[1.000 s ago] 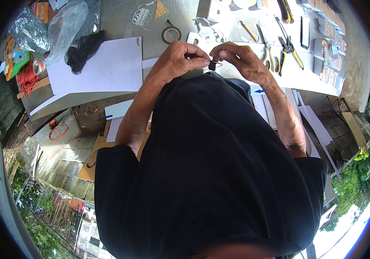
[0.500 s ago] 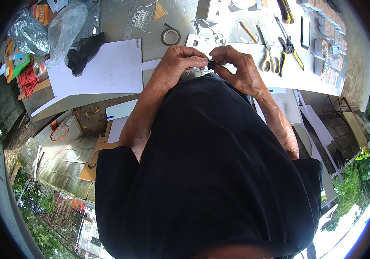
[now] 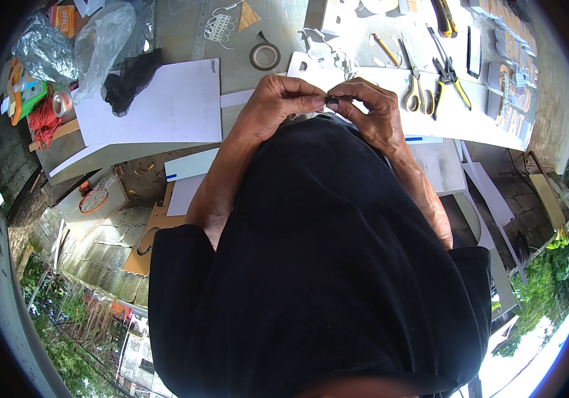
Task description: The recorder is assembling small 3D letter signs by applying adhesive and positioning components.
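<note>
Black piece [image 3: 331, 101] mostly hidden by fingers [image 3: 310, 103] (too small to tell), cutter [image 3: 445, 20] cropped at top edge

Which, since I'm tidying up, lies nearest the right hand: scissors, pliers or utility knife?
The pale-handled scissors, just beside the right hand; the pliers and utility knife lie farther off.

Bright daylight, glare on white sheet [image 3: 480, 123], faint folds in black shirt [image 3: 337, 265], fisheye-curved edges, dark rim

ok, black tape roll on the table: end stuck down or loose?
Loose: a short tail juts past the upper edge of the black tape roll.
</note>
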Tool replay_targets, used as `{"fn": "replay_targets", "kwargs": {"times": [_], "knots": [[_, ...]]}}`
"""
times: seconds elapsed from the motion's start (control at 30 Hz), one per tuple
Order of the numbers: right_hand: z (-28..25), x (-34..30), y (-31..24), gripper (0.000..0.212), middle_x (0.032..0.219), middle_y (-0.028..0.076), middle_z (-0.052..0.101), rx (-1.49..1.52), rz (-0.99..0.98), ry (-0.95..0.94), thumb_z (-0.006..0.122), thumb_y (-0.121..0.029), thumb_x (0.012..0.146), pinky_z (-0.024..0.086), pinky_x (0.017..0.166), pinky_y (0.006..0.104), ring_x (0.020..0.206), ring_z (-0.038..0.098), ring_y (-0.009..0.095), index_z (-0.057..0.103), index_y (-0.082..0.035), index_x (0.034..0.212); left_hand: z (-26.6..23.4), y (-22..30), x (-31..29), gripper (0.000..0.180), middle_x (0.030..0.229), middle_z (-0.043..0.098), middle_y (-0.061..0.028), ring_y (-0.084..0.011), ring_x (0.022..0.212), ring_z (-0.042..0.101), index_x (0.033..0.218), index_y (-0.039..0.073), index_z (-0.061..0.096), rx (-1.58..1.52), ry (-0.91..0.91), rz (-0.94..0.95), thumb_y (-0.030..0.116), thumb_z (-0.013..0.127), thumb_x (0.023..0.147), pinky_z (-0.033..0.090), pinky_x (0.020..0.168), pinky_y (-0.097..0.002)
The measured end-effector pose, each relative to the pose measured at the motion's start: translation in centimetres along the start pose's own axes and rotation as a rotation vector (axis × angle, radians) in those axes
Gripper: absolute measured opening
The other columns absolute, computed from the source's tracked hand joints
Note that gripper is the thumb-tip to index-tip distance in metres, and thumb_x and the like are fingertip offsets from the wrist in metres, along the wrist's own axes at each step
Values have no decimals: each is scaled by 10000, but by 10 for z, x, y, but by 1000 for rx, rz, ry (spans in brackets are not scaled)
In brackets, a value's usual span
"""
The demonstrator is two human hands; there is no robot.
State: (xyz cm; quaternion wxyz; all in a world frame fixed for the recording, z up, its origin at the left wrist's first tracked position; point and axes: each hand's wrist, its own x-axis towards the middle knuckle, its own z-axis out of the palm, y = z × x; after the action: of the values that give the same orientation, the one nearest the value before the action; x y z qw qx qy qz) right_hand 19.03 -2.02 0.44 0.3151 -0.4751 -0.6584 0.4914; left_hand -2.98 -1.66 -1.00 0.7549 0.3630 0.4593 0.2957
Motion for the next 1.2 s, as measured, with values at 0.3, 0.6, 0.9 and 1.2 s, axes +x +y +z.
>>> {"fn": "replay_targets", "kwargs": {"times": [0.3,0.6,0.9,1.2], "knots": [[0,-5,-10,116,843,62,729,228,374,54,751,-126,897,519,788,314,802,663,121,737,-22,946,7,-1,-1,126,830,753,-69,-82,703,651,940,26,787,184,55,221,66,804,823,506,651,-221],[3,-6,-12,155,848,49,717,306,192,47,760,-124,886,536,749,285,794,668,116,708,-2,966,11,9,-6,149,764,737,-54,-81,660,601,909,25,789,242,105,190,153,798,833,462,631,-248],[1,-5,-12,167,786,45,697,427,412,47,752,-156,899,509,633,262,692,634,98,693,-2,919,15,16,-8,118,758,731,-55,-76,653,597,900,15,783,349,75,241,110,797,830,459,609,-240],[11,-11,-19,226,750,76,703,229,420,228,696,-199,943,512,641,274,682,639,109,656,18,895,23,14,-6,117,862,738,-73,-107,831,687,959,-23,753,261,102,166,54,761,871,548,759,-232]]}}
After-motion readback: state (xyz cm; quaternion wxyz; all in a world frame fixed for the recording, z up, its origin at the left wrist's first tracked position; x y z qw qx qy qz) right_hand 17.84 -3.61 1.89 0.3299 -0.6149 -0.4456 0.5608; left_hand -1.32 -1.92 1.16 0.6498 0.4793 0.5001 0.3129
